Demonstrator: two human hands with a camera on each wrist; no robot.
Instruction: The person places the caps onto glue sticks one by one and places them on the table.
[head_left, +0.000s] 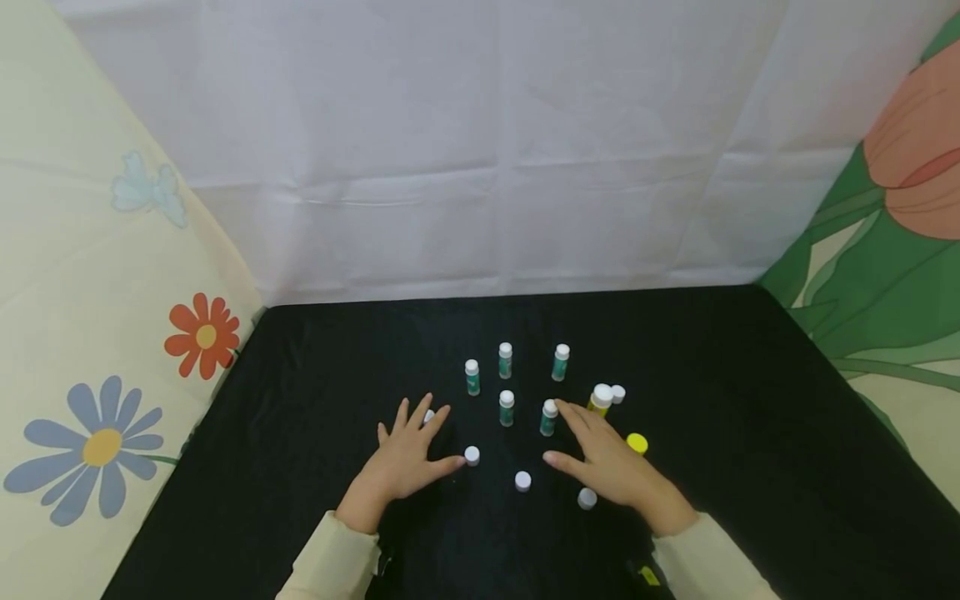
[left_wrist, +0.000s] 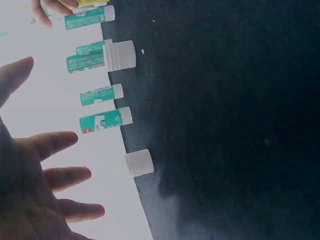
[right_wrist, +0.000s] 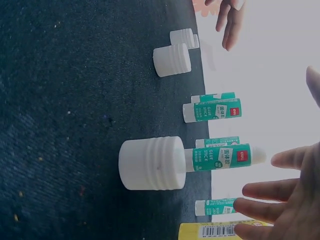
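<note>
In the head view, my left hand [head_left: 401, 462] is held over the black table, fingers spread and holding nothing. Its thumb tip lies beside a white ridged cap [head_left: 472, 456]; another white cap [head_left: 429, 416] shows between its fingers. My right hand [head_left: 611, 458] is spread too, its index fingertip close to the top of a green glue stick [head_left: 548, 419]; I cannot tell whether they touch. More green glue sticks stand upright with white tops, including one in the middle [head_left: 507, 409]. A yellow glue stick [head_left: 600, 400] with a white top stands behind the right hand.
White caps lie near the front, one in the middle [head_left: 522, 481] and one by the right wrist [head_left: 587, 498]. Another white cap [head_left: 618, 393] sits beside the yellow stick. A yellow round piece [head_left: 637, 443] adjoins the right hand. A white cloth [head_left: 495, 167] hangs behind the table.
</note>
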